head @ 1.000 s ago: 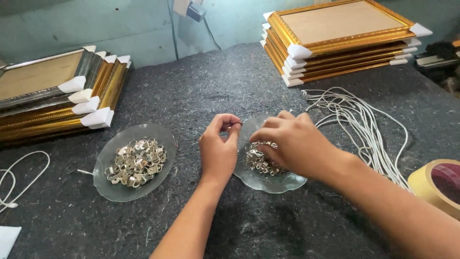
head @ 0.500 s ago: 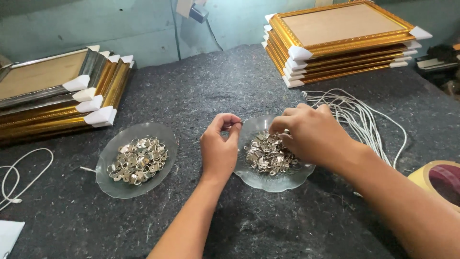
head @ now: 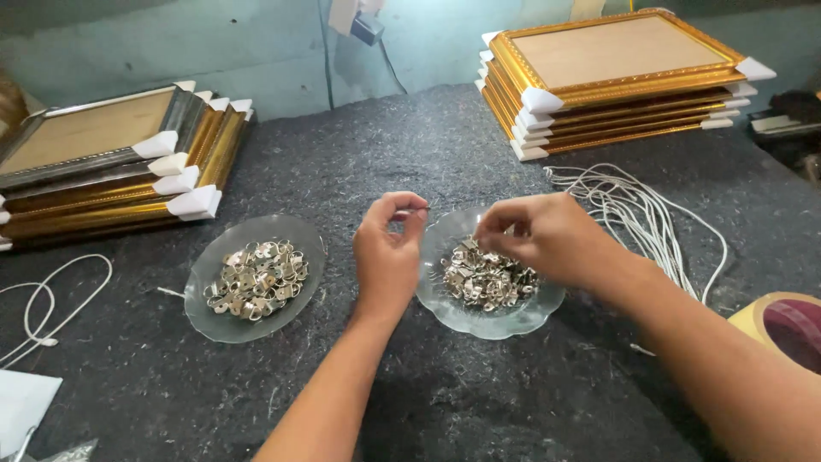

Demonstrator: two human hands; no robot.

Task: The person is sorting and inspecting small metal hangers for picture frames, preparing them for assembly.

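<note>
Two glass dishes sit on the dark felt table. The right dish (head: pixel 479 321) holds a heap of small silver metal hangers (head: pixel 487 278). My right hand (head: pixel 547 239) hovers over that heap, fingertips pinched just above the pieces; whether it holds one I cannot tell. My left hand (head: pixel 389 248) is beside the dish's left rim, thumb and forefinger pinched on a small metal piece (head: pixel 413 208). The left dish (head: pixel 209 321) holds another pile of silver hangers (head: pixel 255 278), apart from both hands.
Gold picture frames with white corner guards are stacked at back right (head: pixel 616 81) and at left (head: pixel 111 171). A bundle of white cords (head: pixel 650 214) lies right of the dish. A tape roll (head: pixel 782 325) sits at the right edge, a cord loop (head: pixel 51 299) at left.
My right hand has shifted from low in the right dish toward its far side, uncovering the heap. My left hand has stayed pinched beside the rim.
</note>
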